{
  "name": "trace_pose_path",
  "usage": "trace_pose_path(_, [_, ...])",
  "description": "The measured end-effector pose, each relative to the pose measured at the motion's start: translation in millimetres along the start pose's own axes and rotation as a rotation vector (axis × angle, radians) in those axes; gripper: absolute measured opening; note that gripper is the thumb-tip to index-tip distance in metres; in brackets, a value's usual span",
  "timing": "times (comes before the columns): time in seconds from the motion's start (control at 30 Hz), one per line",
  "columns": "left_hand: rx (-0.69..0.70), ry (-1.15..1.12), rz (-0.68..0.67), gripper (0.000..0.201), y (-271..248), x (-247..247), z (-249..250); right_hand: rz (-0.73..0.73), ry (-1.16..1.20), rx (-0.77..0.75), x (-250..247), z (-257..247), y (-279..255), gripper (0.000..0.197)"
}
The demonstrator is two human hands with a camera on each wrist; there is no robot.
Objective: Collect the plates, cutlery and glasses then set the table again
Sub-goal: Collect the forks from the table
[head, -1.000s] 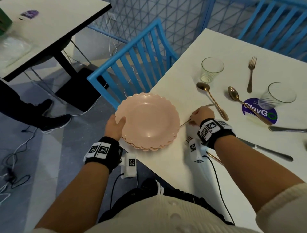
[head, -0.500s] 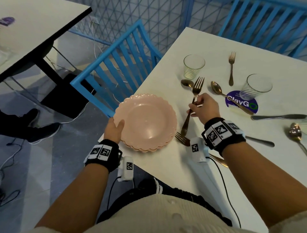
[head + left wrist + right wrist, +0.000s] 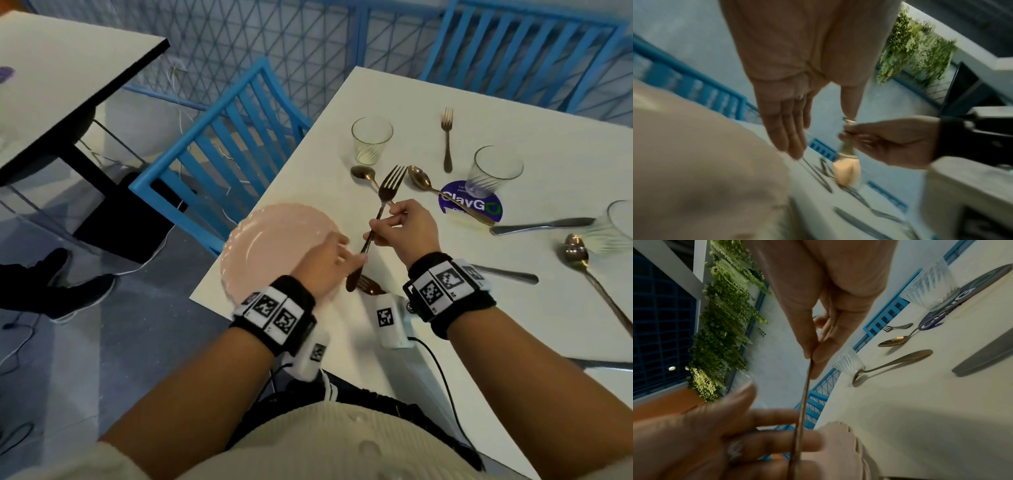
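A stack of scalloped pink plates [image 3: 270,246] sits at the white table's [image 3: 342,342] left edge. My right hand [image 3: 376,230] pinches a gold fork [image 3: 385,192] by its handle and holds it off the table, tines up. In the right wrist view the fork's handle [image 3: 805,395] runs down from the pinching fingertips [image 3: 813,356]. My left hand [image 3: 342,255] reaches over the plates with straight fingers [image 3: 789,134], its thumb beside the end of the handle. A second fork [image 3: 368,286] lies under both hands. Glasses [image 3: 371,138] [image 3: 493,171], spoons [image 3: 423,180] and knives [image 3: 541,226] lie beyond.
A blue slatted chair [image 3: 222,147] stands against the table's left side, another [image 3: 520,51] at the far side. A purple sticker [image 3: 471,205] lies under one glass. A second table [image 3: 68,85] stands at the left, with someone's shoes [image 3: 58,291] on the floor beneath.
My right hand has picked the fork off the table and raised it. My left hand has left the plates' rim and moved right, across the plates, to the fork's handle.
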State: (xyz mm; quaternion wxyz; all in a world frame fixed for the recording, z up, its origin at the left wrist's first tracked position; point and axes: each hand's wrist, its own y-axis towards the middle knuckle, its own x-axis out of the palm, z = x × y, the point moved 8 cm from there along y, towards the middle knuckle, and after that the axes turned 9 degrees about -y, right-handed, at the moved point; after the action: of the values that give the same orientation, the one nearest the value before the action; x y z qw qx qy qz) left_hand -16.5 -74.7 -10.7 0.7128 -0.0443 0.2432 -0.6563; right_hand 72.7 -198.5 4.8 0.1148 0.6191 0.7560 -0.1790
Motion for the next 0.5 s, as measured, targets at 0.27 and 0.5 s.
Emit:
trace_pose_path(0.27, [0.144, -0.059, 0.012, 0.012, 12.3, 36.1, 22.2, 0.065, -0.239, -0.038, -39.8, 7.0, -12.7, 0.009])
trace_pose_path(0.5, [0.162, -0.179, 0.063, 0.015, 12.7, 35.4, 21.5, -0.424, -1.021, -0.058, -2.9, 73.0, -46.8, 0.033])
